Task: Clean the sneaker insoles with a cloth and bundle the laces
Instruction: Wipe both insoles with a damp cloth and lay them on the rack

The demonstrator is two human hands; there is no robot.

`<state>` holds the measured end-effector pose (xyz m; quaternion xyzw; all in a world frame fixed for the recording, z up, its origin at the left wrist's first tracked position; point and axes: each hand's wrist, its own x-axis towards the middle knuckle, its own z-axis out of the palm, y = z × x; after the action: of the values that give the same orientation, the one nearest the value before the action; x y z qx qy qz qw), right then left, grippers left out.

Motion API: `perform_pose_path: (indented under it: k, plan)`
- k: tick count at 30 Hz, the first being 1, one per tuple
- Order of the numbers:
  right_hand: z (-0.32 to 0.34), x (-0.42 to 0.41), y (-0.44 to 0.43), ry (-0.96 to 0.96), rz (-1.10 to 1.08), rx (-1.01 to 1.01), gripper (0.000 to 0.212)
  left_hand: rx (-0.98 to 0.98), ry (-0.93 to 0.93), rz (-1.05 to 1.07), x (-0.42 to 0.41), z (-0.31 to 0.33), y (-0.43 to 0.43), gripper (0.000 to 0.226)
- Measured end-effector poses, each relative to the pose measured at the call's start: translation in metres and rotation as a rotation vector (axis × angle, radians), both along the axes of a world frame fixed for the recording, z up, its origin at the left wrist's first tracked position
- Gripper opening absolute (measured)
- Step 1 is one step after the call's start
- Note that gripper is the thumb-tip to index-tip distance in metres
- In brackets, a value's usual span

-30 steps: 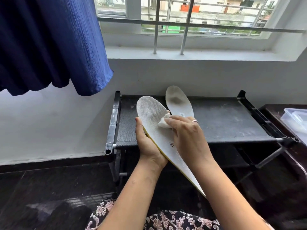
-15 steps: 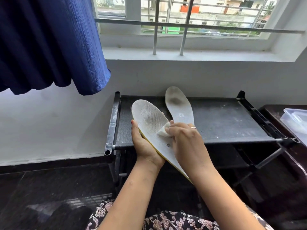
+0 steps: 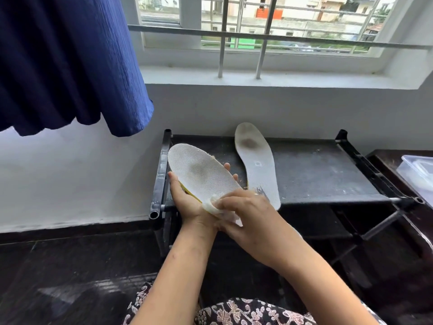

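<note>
My left hand (image 3: pixel 187 202) grips a white insole (image 3: pixel 201 172) with a yellow underside, thumb on its left edge and fingertips showing past its right edge. The insole tilts up and away, with a grey smudge near its middle. My right hand (image 3: pixel 248 214) pinches a small white cloth (image 3: pixel 212 205) against the insole's near part and hides its heel end. A second white insole (image 3: pixel 256 160) with a dark stain lies flat on the black rack (image 3: pixel 316 174). No laces are in view.
The rack stands against a white wall under a barred window. A blue curtain (image 3: pixel 70 62) hangs at the upper left. At the far right, a clear plastic box (image 3: pixel 417 172) rests on a dark surface. Dark floor lies below.
My right hand has slid the cloth down the insole toward me, from its middle to its near end. The insole's toe end has swung further left, and more of its surface shows.
</note>
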<state>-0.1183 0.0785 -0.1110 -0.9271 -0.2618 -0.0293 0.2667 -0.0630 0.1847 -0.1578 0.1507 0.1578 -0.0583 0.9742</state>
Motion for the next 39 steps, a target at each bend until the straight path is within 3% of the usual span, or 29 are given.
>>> perform_pose_path:
  k: [3, 9, 15, 23, 26, 34, 39]
  plan:
    - [0.000, -0.003, -0.002, -0.005, -0.018, -0.038, 0.029, -0.058, -0.082, 0.075, -0.001, 0.007, 0.000, 0.079]
    - [-0.003, -0.005, 0.006, -0.200, -0.052, -0.085, 0.020, -0.011, -0.100, 0.048, -0.003, 0.010, -0.001, 0.081]
    - [0.011, 0.002, 0.010, -0.212, -0.138, -0.003, 0.021, 0.137, -0.277, -0.353, -0.018, 0.007, -0.018, 0.108]
    - [0.006, 0.006, 0.005, -0.147, -0.096, -0.045, 0.019, 0.139, -0.280, -0.284, -0.013, -0.002, -0.022, 0.123]
    - [-0.004, 0.017, -0.006, -0.187, -0.163, -0.035, 0.014, 0.127, -0.281, -0.294, -0.014, 0.004, -0.025, 0.124]
    - [-0.009, 0.029, -0.003, -0.347, -0.417, -0.112, 0.028, 0.044, -0.373, -0.194, -0.010, 0.004, -0.029, 0.123]
    - [-0.012, 0.020, -0.001, -0.200, -0.291, 0.038, 0.018, 0.058, -0.264, -0.221, -0.012, 0.003, -0.021, 0.122]
